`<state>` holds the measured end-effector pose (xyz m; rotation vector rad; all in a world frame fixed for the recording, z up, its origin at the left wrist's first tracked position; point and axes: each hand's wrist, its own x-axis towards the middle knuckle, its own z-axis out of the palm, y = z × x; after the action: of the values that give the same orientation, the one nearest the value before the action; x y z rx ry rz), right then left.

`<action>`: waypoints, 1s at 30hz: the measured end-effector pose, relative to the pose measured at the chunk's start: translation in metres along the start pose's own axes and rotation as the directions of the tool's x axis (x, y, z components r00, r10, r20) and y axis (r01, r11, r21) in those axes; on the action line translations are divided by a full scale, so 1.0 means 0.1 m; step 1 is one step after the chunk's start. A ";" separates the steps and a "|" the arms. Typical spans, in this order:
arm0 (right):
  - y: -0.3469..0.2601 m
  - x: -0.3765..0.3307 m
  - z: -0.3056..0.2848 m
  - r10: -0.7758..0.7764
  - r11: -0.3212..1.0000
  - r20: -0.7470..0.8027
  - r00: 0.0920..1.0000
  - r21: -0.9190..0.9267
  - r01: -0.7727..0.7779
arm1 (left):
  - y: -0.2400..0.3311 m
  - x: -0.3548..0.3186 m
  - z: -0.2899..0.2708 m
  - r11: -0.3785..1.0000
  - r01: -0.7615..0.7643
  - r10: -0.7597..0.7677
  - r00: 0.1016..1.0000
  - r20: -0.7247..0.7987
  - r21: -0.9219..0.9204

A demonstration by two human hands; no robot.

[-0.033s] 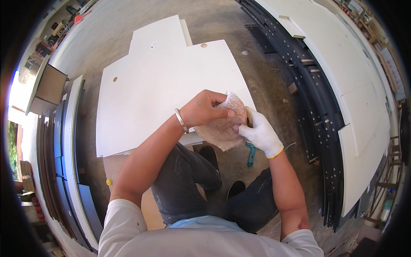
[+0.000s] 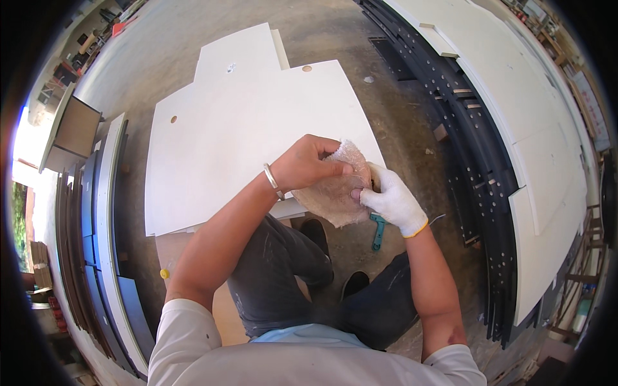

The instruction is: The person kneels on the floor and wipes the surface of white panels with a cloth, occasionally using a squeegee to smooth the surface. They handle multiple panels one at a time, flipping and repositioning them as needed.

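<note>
My bare left hand (image 2: 312,164), with a silver bangle at the wrist, pinches a thin, floppy, whitish-to-beige sheet (image 2: 331,196) by its upper part. The sheet has a rough white edge at the top and a rounded lower side; I cannot tell its material. My right hand (image 2: 394,201) wears a white knit glove with a yellow cuff edge, and its thumb tip shows bare. Its closed fingers grip the sheet's right side. Below the gloved hand a teal-handled tool (image 2: 378,233) is partly visible. Behind the sheet lies a large white panel (image 2: 244,148).
Black drilled panels (image 2: 470,148) are stacked along the right, with white boards (image 2: 547,161) on or beside them. Several brown, blue and white boards (image 2: 106,212) stand on edge at the left. A yellow round item (image 2: 165,273) sits near my left elbow. My shoes rest on the concrete floor (image 2: 412,122).
</note>
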<state>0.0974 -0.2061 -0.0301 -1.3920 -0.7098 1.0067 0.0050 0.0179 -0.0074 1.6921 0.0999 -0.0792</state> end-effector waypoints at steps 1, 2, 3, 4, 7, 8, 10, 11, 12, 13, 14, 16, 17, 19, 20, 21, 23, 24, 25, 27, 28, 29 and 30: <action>0.00 -0.01 -0.02 0.081 0.996 0.040 0.996 0.018 -0.082 | 0.00 0.00 0.00 1.000 0.029 -0.028 0.999 -0.014 0.004; 0.00 -0.03 -0.04 0.094 0.995 0.063 0.994 0.036 -0.096 | 0.00 0.01 -0.01 0.993 0.056 -0.052 0.998 -0.048 0.101; 0.00 -0.04 -0.06 0.106 0.992 0.087 0.991 0.054 -0.111 | 0.00 0.02 -0.02 0.978 0.088 -0.076 0.995 -0.071 0.188; 0.00 -0.06 -0.07 0.113 0.989 0.085 0.990 0.088 -0.120 | -0.01 0.03 -0.02 0.953 0.130 -0.100 0.988 -0.122 0.274; 0.03 -0.08 -0.08 -0.009 0.969 0.099 0.995 0.246 -0.016 | -0.02 0.03 -0.03 0.965 -0.202 0.209 0.977 -0.029 0.165; 0.04 -0.07 -0.09 -0.007 0.960 0.078 0.997 0.280 -0.016 | -0.03 0.02 -0.04 0.989 -0.143 0.143 0.990 -0.002 0.048; 0.07 -0.06 -0.11 -0.044 0.931 0.104 0.994 0.365 0.003 | -0.03 0.00 -0.06 0.995 0.012 -0.005 0.997 0.081 -0.094; 0.08 -0.06 -0.13 0.002 0.945 0.030 1.000 0.326 -0.011 | -0.02 -0.01 -0.08 0.995 0.023 -0.017 0.998 0.059 -0.093; 0.09 -0.05 -0.16 0.024 0.956 -0.007 1.000 0.292 -0.021 | -0.02 -0.02 -0.09 0.996 0.032 -0.030 0.999 0.025 -0.087; 0.10 -0.04 -0.20 0.064 0.965 -0.074 0.995 0.260 -0.043 | -0.01 -0.03 -0.11 0.995 0.023 -0.022 1.000 0.004 -0.095; 0.10 -0.04 -0.24 0.020 0.967 -0.064 0.998 0.256 -0.003 | 0.00 -0.04 -0.14 0.995 0.045 -0.050 0.997 -0.061 -0.086; 0.09 -0.04 -0.30 -0.049 0.962 -0.103 0.994 0.263 0.074 | 0.02 -0.05 -0.19 0.993 0.075 -0.089 0.982 -0.165 -0.091; 0.09 -0.04 -0.34 -0.105 0.985 -0.098 0.990 0.126 0.117 | 0.02 -0.07 -0.21 0.988 0.060 -0.088 0.977 -0.194 -0.142; 0.09 -0.04 -0.34 -0.169 0.976 -0.036 0.985 -0.147 0.162 | 0.03 -0.08 -0.21 0.993 0.112 -0.099 0.951 -0.293 0.025; 0.10 -0.05 -0.31 -0.187 0.948 -0.017 0.982 -0.265 0.176 | 0.04 -0.09 -0.19 0.984 0.139 -0.091 0.929 -0.359 0.112; 0.11 -0.04 -0.28 -0.142 0.951 0.037 0.989 -0.273 0.147 | 0.04 -0.09 -0.15 0.966 0.117 -0.031 0.937 -0.349 0.229; 0.15 -0.03 -0.18 -0.118 0.917 0.030 0.993 -0.380 0.121 | 0.03 -0.11 0.00 0.882 0.098 0.076 0.935 -0.346 0.461; 0.17 -0.02 -0.13 -0.108 0.892 0.051 0.993 -0.436 0.120 | 0.05 -0.12 0.04 0.838 0.035 0.168 0.933 -0.319 0.545; 0.19 -0.01 -0.09 -0.033 0.904 0.021 0.999 -0.426 0.039 | 0.08 -0.12 0.08 0.779 0.008 0.224 0.930 -0.291 0.627; 0.23 0.03 -0.03 -0.089 0.920 -0.032 0.996 -0.386 0.070 | 0.14 -0.12 0.16 0.525 0.152 0.184 0.941 -0.286 0.837; 0.24 0.04 -0.03 -0.130 0.923 -0.048 0.990 -0.371 0.103 | 0.17 -0.15 0.17 0.622 0.144 0.115 0.956 -0.271 0.770; 0.26 0.05 -0.03 -0.103 0.931 -0.100 0.990 -0.360 0.060 | 0.20 -0.18 0.18 0.706 0.122 0.079 0.965 -0.249 0.697; 0.27 0.06 -0.05 -0.072 0.958 -0.090 0.993 -0.284 0.043 | 0.24 -0.19 0.18 0.781 0.103 0.047 0.974 -0.224 0.616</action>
<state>0.1001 -0.2058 -0.0578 -1.6467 -0.8389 0.8058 -0.0110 -0.0029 0.0158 2.3713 0.2993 0.0721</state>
